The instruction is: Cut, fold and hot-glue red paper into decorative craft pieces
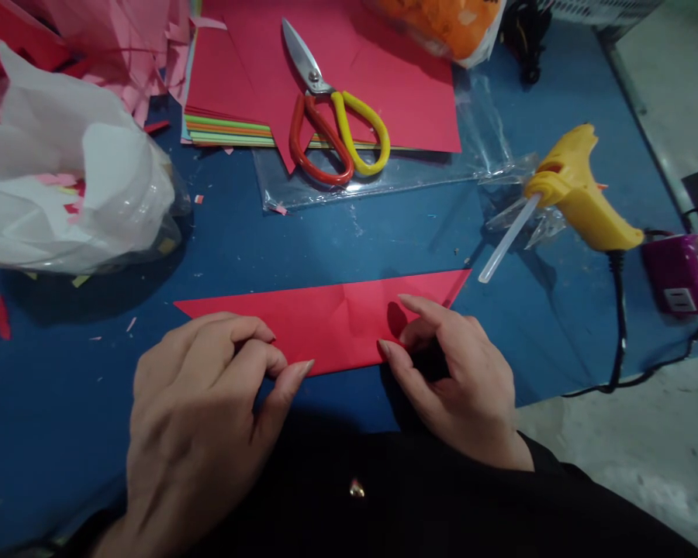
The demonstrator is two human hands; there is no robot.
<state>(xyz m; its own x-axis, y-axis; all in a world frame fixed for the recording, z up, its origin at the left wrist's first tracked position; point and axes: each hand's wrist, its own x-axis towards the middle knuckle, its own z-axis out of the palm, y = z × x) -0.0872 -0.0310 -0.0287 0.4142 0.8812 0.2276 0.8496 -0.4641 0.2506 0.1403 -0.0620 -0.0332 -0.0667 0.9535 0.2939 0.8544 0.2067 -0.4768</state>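
A folded strip of red paper (326,322) with slanted ends lies on the blue table in front of me. My left hand (209,395) is closed at its near left edge, fingers curled, with the thumb and fingertips pinching the fold. At the right part of the strip, my right hand (459,380) grips the near edge between thumb and bent fingers, its index finger resting on the paper. A faint crease shows near the middle of the strip. Beyond it, scissors (326,108) with one red and one yellow handle rest on a stack of coloured paper (226,132).
To the right lies a yellow glue gun (582,194) with a clear glue stick, its black cord (616,325) running past a purple socket block (680,271). A white plastic bag (93,186) of scraps stands left. An orange package (447,27) sits at the back.
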